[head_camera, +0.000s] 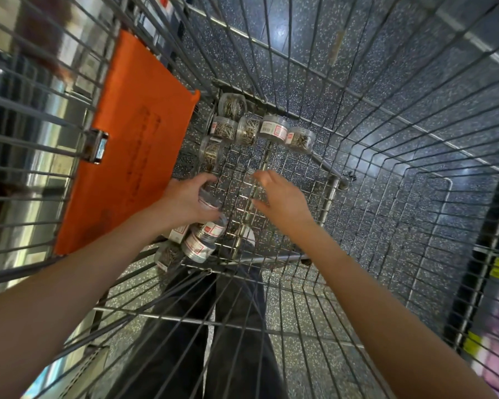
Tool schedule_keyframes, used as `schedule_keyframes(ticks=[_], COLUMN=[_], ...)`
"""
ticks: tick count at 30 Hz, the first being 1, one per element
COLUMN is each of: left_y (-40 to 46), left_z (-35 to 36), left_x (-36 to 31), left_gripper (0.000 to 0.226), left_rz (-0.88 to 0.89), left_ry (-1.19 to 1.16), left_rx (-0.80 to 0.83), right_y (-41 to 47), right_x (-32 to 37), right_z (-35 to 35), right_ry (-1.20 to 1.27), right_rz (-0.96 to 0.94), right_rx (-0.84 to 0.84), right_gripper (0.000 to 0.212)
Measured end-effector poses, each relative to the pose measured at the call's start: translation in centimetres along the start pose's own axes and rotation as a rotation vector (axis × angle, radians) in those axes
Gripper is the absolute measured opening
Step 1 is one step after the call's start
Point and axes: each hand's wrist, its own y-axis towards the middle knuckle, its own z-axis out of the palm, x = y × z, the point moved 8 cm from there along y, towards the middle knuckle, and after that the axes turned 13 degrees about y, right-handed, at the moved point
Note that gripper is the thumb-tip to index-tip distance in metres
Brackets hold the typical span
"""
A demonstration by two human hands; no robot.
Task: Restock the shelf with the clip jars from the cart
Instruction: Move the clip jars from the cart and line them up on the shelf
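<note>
head view, looking straight down into a wire cart (pixel 357 116) standing on a dark speckled floor (pixel 386 67). both bare arms reach down inside the basket. the left hand (pixel 186 198) is curled around a clear clip jar (pixel 209 198) with a red and white label, gripping it just above the wire bottom. the right hand (pixel 282 197) is open, fingers (pixel 264 177) spread and pointing forward, palm down over the mesh and holding nothing. just below the left hand, at the near end of the basket, a small pile of jars (pixel 202 240) lies on its sides, touching one another, with a white box (pixel 179 233) beside them. at the far end of the basket, well apart from the hands, a second cluster of jars (pixel 272 131) filled with gold clips sits against the end wall, some upright, some tipped. an orange flap (pixel 127 139) leans against the left side of the cart, with a metal latch (pixel 97 146) on the wire next to it. through the near wall of the basket, dark trousers (pixel 236 326) show below. the edges of the picture are blurred; the shelf cannot be made out clearly.
</note>
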Motion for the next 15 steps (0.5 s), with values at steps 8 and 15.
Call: schedule_keyframes(ticks=[8, 15], left_y=[0.0, 0.0], left_z=[0.0, -0.1], left_x=[0.0, -0.1], left_gripper=[0.062, 0.083], left_rz=[0.045, 0.061], left_ry=[-0.054, -0.082], left_rx=[0.0, -0.019], right_y=[1.6, 2.7], right_x=[-5.2, -7.6], right_z=[-4.1, -6.6], right_ry=[0.059, 0.071], right_rz=[0.151, 0.223], right_rx=[-0.196, -0.311], right_gripper=[0.049, 0.055])
